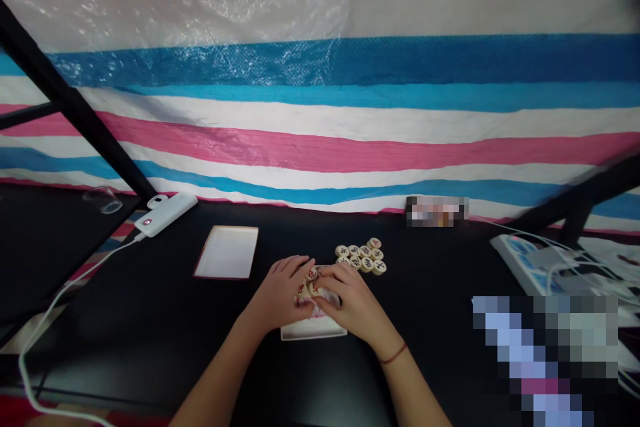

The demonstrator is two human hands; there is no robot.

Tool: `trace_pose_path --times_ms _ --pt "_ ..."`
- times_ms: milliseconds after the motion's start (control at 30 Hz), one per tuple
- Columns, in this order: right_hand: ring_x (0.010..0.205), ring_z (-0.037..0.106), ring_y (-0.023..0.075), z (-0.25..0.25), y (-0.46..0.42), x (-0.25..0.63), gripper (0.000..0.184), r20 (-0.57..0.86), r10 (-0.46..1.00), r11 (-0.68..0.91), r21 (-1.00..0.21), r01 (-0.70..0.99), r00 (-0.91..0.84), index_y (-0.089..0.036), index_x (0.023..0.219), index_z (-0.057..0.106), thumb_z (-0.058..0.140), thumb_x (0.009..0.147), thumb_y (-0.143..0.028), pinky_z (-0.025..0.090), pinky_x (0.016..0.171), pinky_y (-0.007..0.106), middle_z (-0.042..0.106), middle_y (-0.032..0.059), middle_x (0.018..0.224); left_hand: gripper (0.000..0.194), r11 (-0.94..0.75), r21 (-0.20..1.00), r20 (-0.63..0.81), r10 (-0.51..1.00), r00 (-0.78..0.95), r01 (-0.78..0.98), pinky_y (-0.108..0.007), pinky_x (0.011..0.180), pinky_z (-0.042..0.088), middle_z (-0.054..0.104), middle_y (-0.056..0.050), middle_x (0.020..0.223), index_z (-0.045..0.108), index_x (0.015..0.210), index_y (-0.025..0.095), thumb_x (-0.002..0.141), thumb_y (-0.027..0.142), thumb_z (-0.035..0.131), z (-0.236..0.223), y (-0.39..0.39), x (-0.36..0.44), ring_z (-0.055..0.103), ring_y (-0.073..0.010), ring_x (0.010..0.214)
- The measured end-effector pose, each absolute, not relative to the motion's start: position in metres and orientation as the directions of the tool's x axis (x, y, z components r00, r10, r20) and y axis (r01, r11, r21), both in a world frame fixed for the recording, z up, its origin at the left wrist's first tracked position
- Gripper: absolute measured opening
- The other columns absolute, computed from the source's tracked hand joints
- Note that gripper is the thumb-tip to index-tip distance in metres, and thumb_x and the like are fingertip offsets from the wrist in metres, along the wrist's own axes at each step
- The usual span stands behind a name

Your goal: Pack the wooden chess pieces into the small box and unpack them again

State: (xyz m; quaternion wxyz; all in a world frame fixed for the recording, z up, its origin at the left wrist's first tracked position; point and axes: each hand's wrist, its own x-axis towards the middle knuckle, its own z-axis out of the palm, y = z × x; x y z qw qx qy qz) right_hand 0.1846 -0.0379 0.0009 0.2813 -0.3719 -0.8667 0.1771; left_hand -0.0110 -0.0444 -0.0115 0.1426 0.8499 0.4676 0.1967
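The left hand [285, 292] and the right hand [354, 301] meet over a shallow white rectangular box [314, 332] on the black desk [425, 333]. Round cream-coloured discs with red characters [314, 288] show between the fingers, above or in the box; their undersides are hidden. The left fingers are partly spread and bent along the discs' left side, with the thumb toward the near edge. The right fingers are curled, a gap open between thumb and forefinger, their tips at the discs. I cannot tell whether either hand has a firm hold or only rests there.

Just beyond the right hand lies a close group of cream-coloured discs [365, 257], mostly dark-marked. A white-lined tray with a dark red edge [229, 252] sits well apart to the left.

The discs between the hands could slip or topple if the two sides press unevenly. A backward push of the right knuckles could knock the nearest of the grouped discs out of place, and a forearm leaning on the box's near rim might tip it.
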Motion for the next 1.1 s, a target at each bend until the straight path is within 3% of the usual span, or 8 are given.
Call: trace_pose_path --times_ms 167,333,433,500,633,933,1033,1100 --pt "0.095 0.057 0.022 0.0 -0.035 0.188 0.015 0.403 0.763 0.645 -0.54 0.541 -0.506 -0.023 0.097 0.065 0.066 0.082 -0.024 0.046 0.086 0.037 0.064 0.0057 0.098 0.068 -0.512 0.441 0.218 0.857 0.466 0.737 -0.048 0.105 0.038 0.053 -0.013 0.135 0.046 0.136 0.021 0.073 0.031 0.068 -0.012 -0.044 -0.012 0.048 -0.0295 0.125" --pt "0.092 0.059 0.0247 0.001 0.005 0.223 0.02 0.511 0.859 0.337 -0.502 0.796 -0.042 -0.018 0.096 0.065 0.053 0.087 -0.033 0.044 0.086 0.039 0.064 0.0103 0.097 0.056 -0.511 0.439 0.23 0.859 0.458 0.739 -0.049 0.103 0.038 0.053 -0.009 0.134 0.055 0.128 0.026 0.074 0.029 0.069 -0.007 -0.042 -0.009 0.048 -0.0298 0.124" --pt "0.087 0.062 0.0258 0.002 0.037 0.244 0.039 0.285 0.943 -0.049 -0.393 0.918 0.172 -0.012 0.115 0.06 0.051 0.087 -0.038 0.045 0.078 0.036 0.063 0.0152 0.1 0.052 -0.528 0.444 0.237 0.848 0.474 0.724 -0.048 0.103 0.038 0.053 -0.009 0.135 0.057 0.125 0.027 0.074 0.026 0.07 -0.006 -0.042 -0.007 0.048 -0.0292 0.123" --pt "0.088 0.063 0.0257 0.003 0.054 0.252 0.044 0.083 0.978 -0.159 -0.31 0.937 0.193 -0.011 0.12 0.057 0.051 0.086 -0.039 0.044 0.074 0.033 0.064 0.0163 0.101 0.052 -0.534 0.448 0.24 0.845 0.478 0.718 -0.047 0.102 0.039 0.053 -0.009 0.134 0.057 0.125 0.028 0.075 0.025 0.069 -0.007 -0.041 -0.006 0.049 -0.0284 0.122" --pt "0.09 0.065 0.0248 0.001 0.073 0.253 0.033 -0.082 0.987 -0.152 -0.261 0.953 0.135 -0.014 0.106 0.064 0.059 0.079 -0.032 0.043 0.069 0.028 0.069 0.0128 0.094 0.047 -0.54 0.447 0.234 0.84 0.489 0.713 -0.046 0.099 0.041 0.054 -0.007 0.133 0.06 0.122 0.031 0.077 0.02 0.066 -0.009 -0.041 -0.007 0.05 -0.0273 0.122" --pt "0.092 0.066 0.027 0.011 0.076 0.252 0.023 -0.045 0.992 -0.128 -0.3 0.945 0.12 -0.012 0.097 0.068 0.059 0.078 -0.021 0.046 0.073 0.031 0.071 0.0142 0.093 0.032 -0.561 0.406 0.256 0.828 0.499 0.722 -0.046 0.1 0.04 0.055 -0.005 0.132 0.067 0.109 0.03 0.079 0.022 0.064 -0.005 -0.044 -0.007 0.05 -0.0261 0.121" --pt "0.088 0.066 0.0207 0.02 0.055 0.239 0.027 0.052 0.997 -0.023 -0.438 0.899 0.051 -0.016 0.105 0.065 0.056 0.084 -0.031 0.048 0.078 0.03 0.071 0.0072 0.09 0.045 -0.579 0.412 0.328 0.815 0.478 0.704 -0.047 0.103 0.039 0.056 -0.007 0.13 0.058 0.124 0.028 0.08 0.027 0.066 -0.001 -0.043 -0.005 0.05 -0.0263 0.121" --pt "0.078 0.066 0.0184 0.021 0.035 0.223 0.028 0.157 0.986 0.151 -0.706 0.692 -0.056 -0.017 0.102 0.065 0.059 0.083 -0.037 0.05 0.074 0.03 0.07 0.0046 0.085 0.053 -0.566 0.456 0.376 0.822 0.428 0.687 -0.045 0.103 0.041 0.056 -0.01 0.13 0.049 0.134 0.025 0.083 0.03 0.063 0.003 -0.041 -0.001 0.051 -0.0255 0.121"
